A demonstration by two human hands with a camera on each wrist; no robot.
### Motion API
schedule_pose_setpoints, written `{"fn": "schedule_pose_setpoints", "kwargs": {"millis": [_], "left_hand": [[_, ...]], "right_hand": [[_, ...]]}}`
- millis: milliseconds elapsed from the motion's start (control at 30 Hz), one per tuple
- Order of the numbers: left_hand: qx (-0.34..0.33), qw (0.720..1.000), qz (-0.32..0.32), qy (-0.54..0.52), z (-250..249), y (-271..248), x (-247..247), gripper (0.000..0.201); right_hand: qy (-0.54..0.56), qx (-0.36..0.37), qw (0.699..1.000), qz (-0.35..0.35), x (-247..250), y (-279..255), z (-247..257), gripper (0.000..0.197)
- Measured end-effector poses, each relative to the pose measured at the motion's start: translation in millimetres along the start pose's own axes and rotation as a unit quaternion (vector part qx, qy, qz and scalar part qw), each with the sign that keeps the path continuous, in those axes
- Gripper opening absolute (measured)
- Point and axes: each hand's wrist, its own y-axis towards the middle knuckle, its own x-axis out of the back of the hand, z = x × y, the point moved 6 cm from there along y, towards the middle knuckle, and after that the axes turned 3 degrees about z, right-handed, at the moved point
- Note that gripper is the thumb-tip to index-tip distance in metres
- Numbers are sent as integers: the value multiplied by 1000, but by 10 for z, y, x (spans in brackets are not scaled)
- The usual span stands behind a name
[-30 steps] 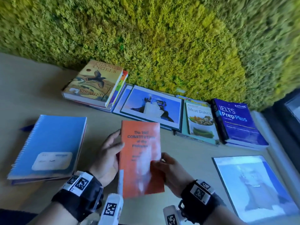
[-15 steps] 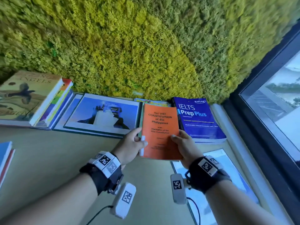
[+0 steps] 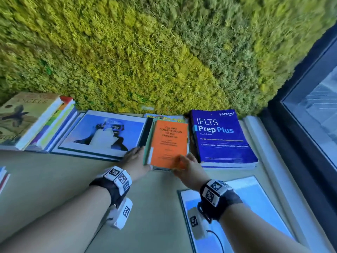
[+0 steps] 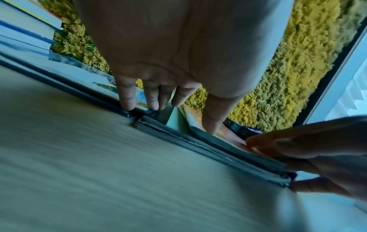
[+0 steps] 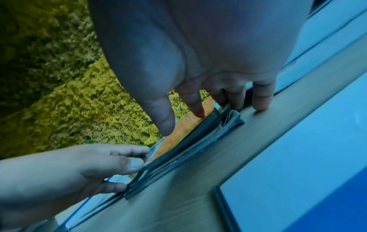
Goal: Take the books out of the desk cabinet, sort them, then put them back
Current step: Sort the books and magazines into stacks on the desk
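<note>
The thin orange booklet (image 3: 168,143) with dark title print lies atop a small stack at twelve o'clock; the left hand (image 3: 135,160) and right hand (image 3: 188,168) touch its near corners, fingers loosely extended.

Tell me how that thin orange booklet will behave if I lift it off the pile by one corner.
The orange booklet looks thin and soft-covered, so it would probably droop. It seems light for its size. It lies flat on a wider book, so a push would likely slide it.
</note>
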Motion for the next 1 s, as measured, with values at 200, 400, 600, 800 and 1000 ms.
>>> {"fn": "schedule_pose_setpoints", "kwargs": {"millis": [200,400,600,800,1000], "left_hand": [[15,998,-36,48,-252,-157,-99,74],[-80,992,-93,13,-752,-744,-574,74],[-79,995,64,-20,-1047,-882,-1029,68],[-23,934,65,-351,-1025,-874,-1060,87],[-34,808,10,-588,-853,-994,-738,47]], "right_hand": [[130,8,992,-3,280,-445,-95,50],[145,-76,975,-148,829,-1081,-1090,31],[-37,-246,964,-92,769,-1506,-1909,57],[19,-296,942,-157,728,-1695,-2139,56],[248,-243,902,-255,660,-1740,-2168,45]]}}
